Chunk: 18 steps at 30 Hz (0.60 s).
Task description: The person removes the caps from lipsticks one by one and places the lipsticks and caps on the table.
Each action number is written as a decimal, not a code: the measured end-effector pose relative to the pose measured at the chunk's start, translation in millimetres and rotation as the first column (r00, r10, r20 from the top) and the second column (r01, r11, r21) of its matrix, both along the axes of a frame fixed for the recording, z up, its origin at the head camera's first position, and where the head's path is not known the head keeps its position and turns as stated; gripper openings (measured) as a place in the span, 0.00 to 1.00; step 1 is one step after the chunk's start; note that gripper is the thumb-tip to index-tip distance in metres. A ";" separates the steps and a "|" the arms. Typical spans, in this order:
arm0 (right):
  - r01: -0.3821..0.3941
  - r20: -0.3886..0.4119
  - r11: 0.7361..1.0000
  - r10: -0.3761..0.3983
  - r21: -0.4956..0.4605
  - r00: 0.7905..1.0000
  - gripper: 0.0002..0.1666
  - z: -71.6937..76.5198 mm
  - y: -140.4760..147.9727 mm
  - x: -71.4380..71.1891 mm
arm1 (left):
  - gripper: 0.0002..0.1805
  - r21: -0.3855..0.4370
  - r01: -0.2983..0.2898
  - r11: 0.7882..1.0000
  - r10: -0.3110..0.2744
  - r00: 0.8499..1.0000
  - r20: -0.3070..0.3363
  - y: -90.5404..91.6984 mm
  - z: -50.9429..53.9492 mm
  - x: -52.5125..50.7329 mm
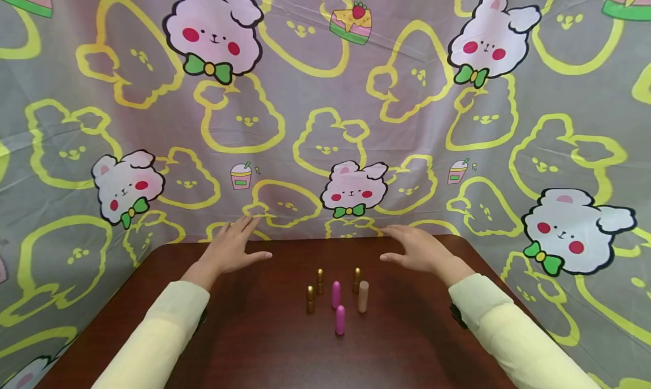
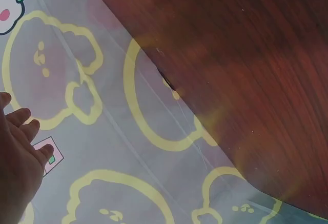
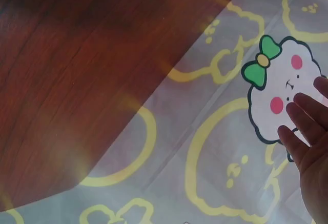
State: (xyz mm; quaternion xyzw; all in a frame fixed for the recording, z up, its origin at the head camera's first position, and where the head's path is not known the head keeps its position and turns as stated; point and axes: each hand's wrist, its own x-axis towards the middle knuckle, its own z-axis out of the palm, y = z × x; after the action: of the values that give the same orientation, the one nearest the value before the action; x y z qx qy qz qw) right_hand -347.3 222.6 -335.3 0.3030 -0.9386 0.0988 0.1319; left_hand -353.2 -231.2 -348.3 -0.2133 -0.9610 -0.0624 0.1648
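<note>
Several small upright tubes stand grouped on the dark wood table in the head view. Two are bright pink, a nearer pink tube (image 1: 340, 320) and a farther pink tube (image 1: 336, 295). Shiny gold tubes stand behind and to the left: a left gold tube (image 1: 310, 299), a back gold tube (image 1: 320, 281) and a right gold tube (image 1: 357, 280). A matte tan cylinder (image 1: 363, 297) is at the right. My left hand (image 1: 231, 247) hovers left of the group, fingers extended and touching nothing. Opposite it, my right hand (image 1: 419, 249) hovers with extended fingers, also holding nothing.
The reddish-brown table (image 1: 274, 355) has rounded far corners. A grey cloth (image 1: 305, 89) with yellow outlines and white bunny faces hangs behind it and along both sides. Both wrist views show the table's edge against this cloth.
</note>
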 end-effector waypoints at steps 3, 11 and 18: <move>-0.013 0.001 1.000 0.013 0.007 1.000 0.41 -2.3 -2.7 2.0 | 0.58 0.012 -0.001 1.000 0.001 1.000 0.004 -0.2 -2.9 1.3; -0.028 0.051 1.000 0.028 0.000 0.998 0.43 -9.7 -10.1 10.4 | 0.58 0.074 0.012 0.997 -0.015 0.999 0.045 2.2 -8.4 7.1; -0.059 0.112 0.996 0.067 -0.073 0.991 0.43 -18.6 -17.0 14.4 | 0.57 0.106 0.036 0.994 -0.043 0.997 0.065 5.7 -14.2 9.9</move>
State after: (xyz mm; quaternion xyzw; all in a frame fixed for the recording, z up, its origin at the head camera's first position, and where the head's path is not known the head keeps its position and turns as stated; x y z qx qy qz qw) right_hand -332.9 205.5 -353.9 0.3217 -0.9305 0.1530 0.0850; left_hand -343.3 -225.5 -362.5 -0.2211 -0.9569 -0.1233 0.1420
